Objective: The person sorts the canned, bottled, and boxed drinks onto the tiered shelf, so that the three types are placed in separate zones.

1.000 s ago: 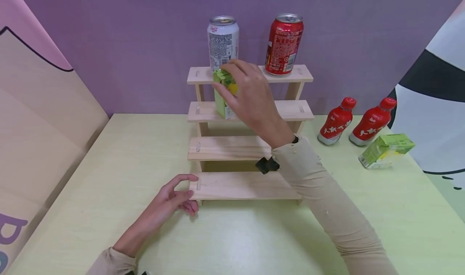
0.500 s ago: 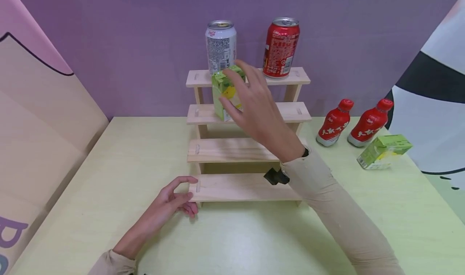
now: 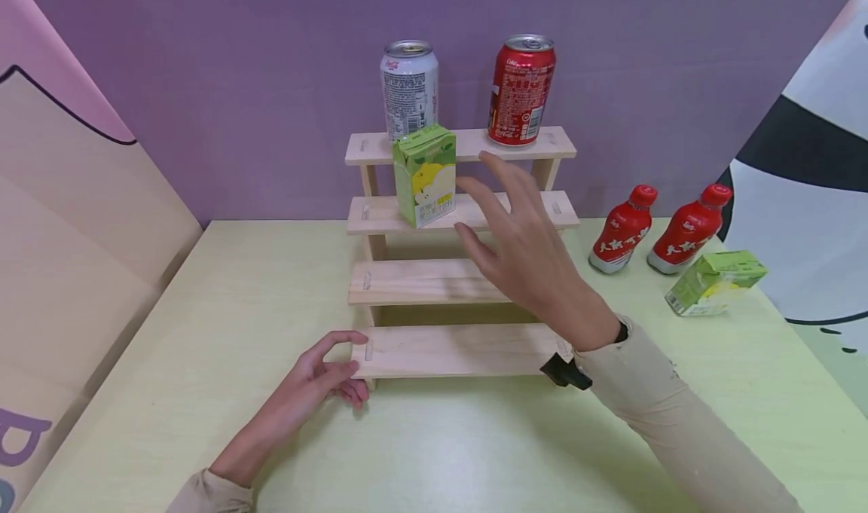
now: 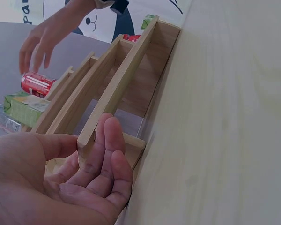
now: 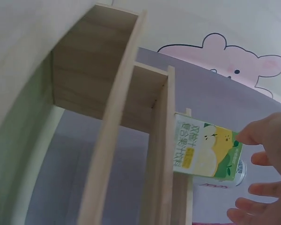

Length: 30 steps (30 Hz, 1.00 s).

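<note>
A green juice box with yellow fruit on its front stands upright at the left of the second-highest step of a wooden tiered display rack. Just right of the box, my right hand has its fingers spread and holds nothing. In the right wrist view the juice box shows whole beside that hand's thumb. My left hand grips the left end of the lowest step. The left wrist view shows the thumb and fingers of this left hand around the board's end.
A white can and a red Coke can stand on the top step. Right of the rack, two red bottles stand on the table, with another green juice box lying beside them. A purple backdrop rises behind.
My right hand has let go of the juice box and drawn back right and down, leaving the box on the step. The left hand stays on the rack.
</note>
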Motion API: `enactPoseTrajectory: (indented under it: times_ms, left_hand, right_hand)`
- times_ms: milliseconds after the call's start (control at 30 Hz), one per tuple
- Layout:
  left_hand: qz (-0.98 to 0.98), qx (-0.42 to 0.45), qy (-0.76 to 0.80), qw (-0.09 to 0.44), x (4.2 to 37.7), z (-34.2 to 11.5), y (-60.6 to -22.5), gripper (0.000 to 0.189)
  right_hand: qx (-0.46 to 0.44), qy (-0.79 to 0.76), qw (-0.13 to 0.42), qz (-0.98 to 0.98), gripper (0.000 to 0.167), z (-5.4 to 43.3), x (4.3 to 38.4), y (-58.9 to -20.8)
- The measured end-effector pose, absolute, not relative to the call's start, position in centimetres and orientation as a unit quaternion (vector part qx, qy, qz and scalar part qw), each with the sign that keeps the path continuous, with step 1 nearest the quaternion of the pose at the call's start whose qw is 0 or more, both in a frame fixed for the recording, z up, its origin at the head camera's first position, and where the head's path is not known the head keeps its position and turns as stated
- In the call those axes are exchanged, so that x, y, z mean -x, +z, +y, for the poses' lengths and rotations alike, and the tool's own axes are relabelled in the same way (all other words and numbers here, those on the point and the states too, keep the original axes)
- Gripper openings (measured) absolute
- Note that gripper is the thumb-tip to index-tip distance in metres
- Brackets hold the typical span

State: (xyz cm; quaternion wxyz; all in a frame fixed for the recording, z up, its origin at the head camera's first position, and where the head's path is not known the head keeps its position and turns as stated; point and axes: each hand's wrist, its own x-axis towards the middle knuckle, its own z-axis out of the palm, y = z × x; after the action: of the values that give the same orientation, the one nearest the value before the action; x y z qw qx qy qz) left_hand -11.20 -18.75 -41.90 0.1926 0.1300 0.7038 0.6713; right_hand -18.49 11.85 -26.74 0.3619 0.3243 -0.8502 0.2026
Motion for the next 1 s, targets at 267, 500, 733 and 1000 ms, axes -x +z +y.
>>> enactPoseTrajectory:
  times_ms: [267,500,733,1000]
  left_hand:
    - [0.707,-0.131,0.668,0.193,11.2,-18.8,-41.9,0.039]
    - [0.710,-0.133,0.664,0.192,11.2,-18.8,-41.9,0.039]
    - [0.711,-0.138,0.663,0.188,11.2,-18.7,-41.8,0.039]
    - [0.712,-0.133,0.661,0.193,11.2,-18.8,-41.7,0.039]
  right_hand:
    - [-0.289,0.192,0.354,-0.868,0.051,14.7,17.2,-27.8]
    - [-0.283,0.195,0.380,-0.858,0.047,17.2,16.4,-28.2]
    - [-0.273,0.187,0.382,-0.863,0.048,19.2,15.6,-29.1]
    - [-0.253,0.175,0.369,-0.877,0.049,21.0,14.9,-29.8]
